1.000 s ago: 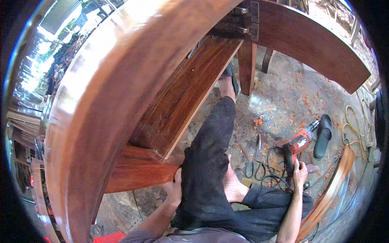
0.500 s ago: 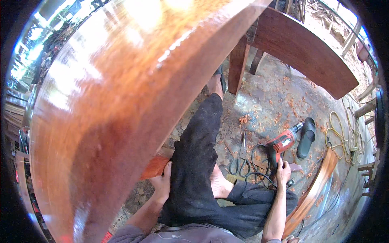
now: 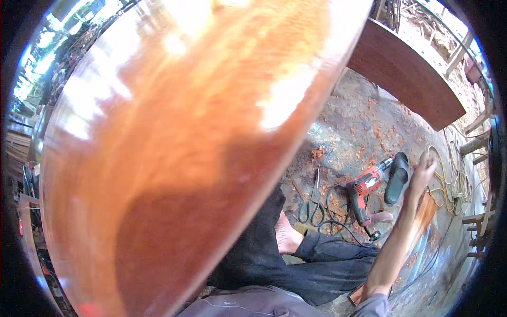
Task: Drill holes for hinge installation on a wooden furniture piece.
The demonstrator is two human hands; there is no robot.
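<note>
A large glossy wooden panel [image 3: 200,158], blurred and bright with reflections, fills the left and middle of the view and hides my left hand. My right hand [image 3: 425,171] is raised right of a black slipper [image 3: 396,179], its fingers blurred. Left of the slipper a red and black power drill [image 3: 364,187] lies on the floor with its cord, beside large metal scissors [image 3: 315,203]. My dark-trousered legs [image 3: 322,274] are folded below them, with a bare foot [image 3: 288,238] showing.
A curved wooden board [image 3: 401,68] spans the upper right. Wood shavings litter the concrete floor [image 3: 348,127]. Coiled yellow cord [image 3: 449,185], a long pale-orange wooden piece [image 3: 425,216] and wooden stools [image 3: 478,238] are at the right.
The large panel has swung rightward across the view, covering my left hand and much of my outstretched leg. My right hand has left the drill's handle and risen up and to the right.
</note>
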